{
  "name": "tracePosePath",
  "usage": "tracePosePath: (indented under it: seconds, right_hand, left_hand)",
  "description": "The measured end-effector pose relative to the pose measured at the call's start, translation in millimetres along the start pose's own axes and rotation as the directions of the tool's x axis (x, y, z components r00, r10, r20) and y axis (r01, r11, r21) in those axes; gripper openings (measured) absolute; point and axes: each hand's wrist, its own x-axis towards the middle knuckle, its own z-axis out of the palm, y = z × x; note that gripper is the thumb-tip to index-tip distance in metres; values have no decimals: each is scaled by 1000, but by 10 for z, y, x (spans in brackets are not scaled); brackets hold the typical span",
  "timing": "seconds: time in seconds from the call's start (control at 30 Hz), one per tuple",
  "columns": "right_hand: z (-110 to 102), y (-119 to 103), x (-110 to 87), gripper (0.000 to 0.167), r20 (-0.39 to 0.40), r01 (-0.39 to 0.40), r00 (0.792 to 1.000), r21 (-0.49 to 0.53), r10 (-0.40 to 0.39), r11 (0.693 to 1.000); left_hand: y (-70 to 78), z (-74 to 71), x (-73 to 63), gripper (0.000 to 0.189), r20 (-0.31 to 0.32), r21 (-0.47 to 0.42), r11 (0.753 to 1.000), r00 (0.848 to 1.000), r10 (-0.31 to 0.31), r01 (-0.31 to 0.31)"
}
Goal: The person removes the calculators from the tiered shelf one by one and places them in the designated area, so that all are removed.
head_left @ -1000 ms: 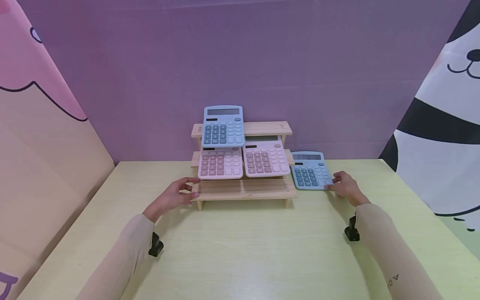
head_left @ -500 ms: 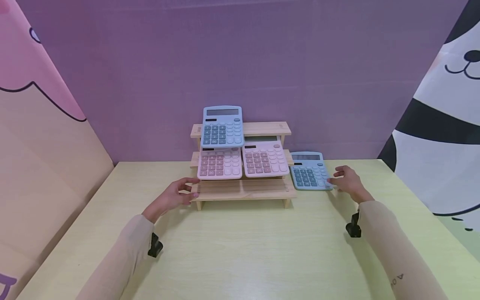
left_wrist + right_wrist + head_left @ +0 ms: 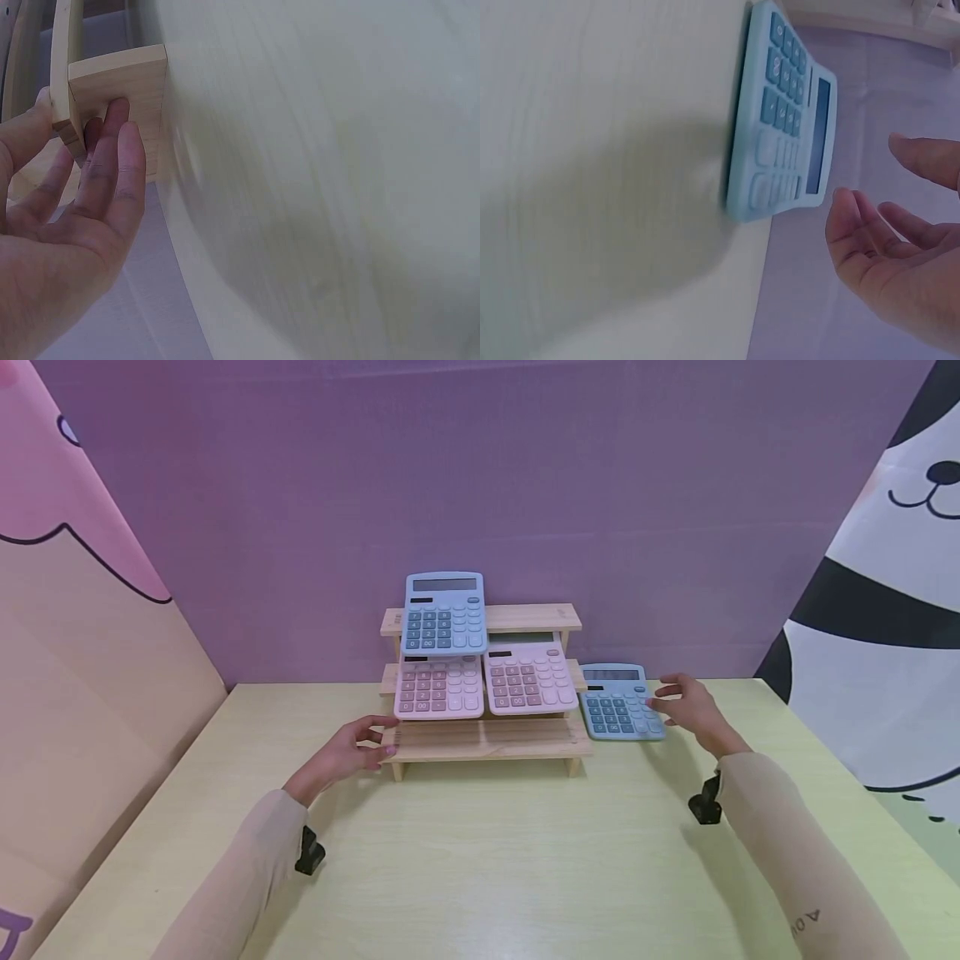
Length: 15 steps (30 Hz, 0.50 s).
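My left hand [image 3: 358, 745] grips the left end of the lowest board of a tiered wooden rack [image 3: 491, 747]. In the left wrist view the thumb is on one side of the board [image 3: 64, 75] and the fingers on the other. A blue calculator [image 3: 618, 714] lies on the table just right of the rack. Beside and above its right edge is my right hand [image 3: 693, 710], thumb and fingers apart and nothing between them. In the right wrist view a gap separates the fingertips [image 3: 841, 206] from the calculator. Another blue calculator [image 3: 446, 618] leans on the rack's top tier.
Two pink calculators [image 3: 438, 689] stand side by side on the rack's middle tier, the left one partly covered by the blue one above. A purple cloth wall [image 3: 675, 527] rises behind the pale wooden table [image 3: 495, 860]. Printed panels flank both sides.
My right hand has come off the blue calculator's lower right corner and moved up and back along its right edge. That calculator has barely moved. My left hand keeps its place on the rack.
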Motion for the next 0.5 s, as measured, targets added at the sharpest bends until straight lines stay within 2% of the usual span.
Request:
tracePosePath:
  seconds: [0.33,0.5]
  right_hand:
    - [67,-225,-48,60,30,96,995,3,-96,995]
    - [109,-381,-83,58,44,117,992,1,-117,993]
  left_hand:
    - [25,8,-13,54,-3,2,1000,1000,-6,6]
    - [36,10,-19,53,-3,0,1000,1000,-1,1]
